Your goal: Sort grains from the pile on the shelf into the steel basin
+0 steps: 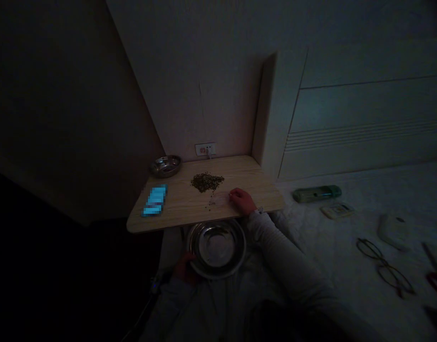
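My right hand (242,201) is over the front right of a small wooden table (183,209), its fingers pinched at the edge of a thin, see-through plastic piece (221,198) that lies almost flat. A few loose dark grains sit around that piece. Just behind it is a heap of small greenish-brown grains or beans (206,182). Below the table's front edge, my left hand (185,266) grips the left rim of a shiny metal bowl (218,247). The bowl is tilted toward me and rests near my lap; its inside looks pale at the bottom, too dim to make out.
A second metal bowl (166,166) stands at the table's back left, with a lit phone (155,200) in front. A wall socket (205,149) holds a plug. On the bed at right lie a green bottle (317,193), a pale handheld device (337,211), glasses (384,267) and red-handled scissors (435,282).
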Action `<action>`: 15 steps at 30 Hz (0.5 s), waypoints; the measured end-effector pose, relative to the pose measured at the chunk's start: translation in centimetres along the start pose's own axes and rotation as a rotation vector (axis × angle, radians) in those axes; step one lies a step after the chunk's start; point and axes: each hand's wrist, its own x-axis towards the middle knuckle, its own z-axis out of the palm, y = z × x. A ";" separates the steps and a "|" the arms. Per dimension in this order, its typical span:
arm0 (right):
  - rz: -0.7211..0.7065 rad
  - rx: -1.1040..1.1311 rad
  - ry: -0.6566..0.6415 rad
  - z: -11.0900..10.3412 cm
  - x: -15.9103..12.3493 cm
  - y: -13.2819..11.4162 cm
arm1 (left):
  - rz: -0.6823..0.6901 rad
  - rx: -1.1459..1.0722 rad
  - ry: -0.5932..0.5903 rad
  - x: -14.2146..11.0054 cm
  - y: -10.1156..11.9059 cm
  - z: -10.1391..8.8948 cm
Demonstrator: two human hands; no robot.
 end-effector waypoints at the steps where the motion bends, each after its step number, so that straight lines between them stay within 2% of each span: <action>1: 0.000 -0.001 0.001 0.0 0.0 0.0 | 0.002 -0.007 0.008 -0.1 0.0 0.2; 5: 0.015 0.012 0.032 0.2 0.1 -0.2 | 0.004 -0.005 0.017 -0.6 0.0 1.1; 9: 0.047 0.010 0.062 1.5 0.4 -0.8 | 0.019 0.008 0.072 -1.0 0.0 1.8; 15: 0.029 -0.092 0.028 3.4 0.5 -1.0 | 0.053 0.018 0.105 -0.1 -0.1 0.5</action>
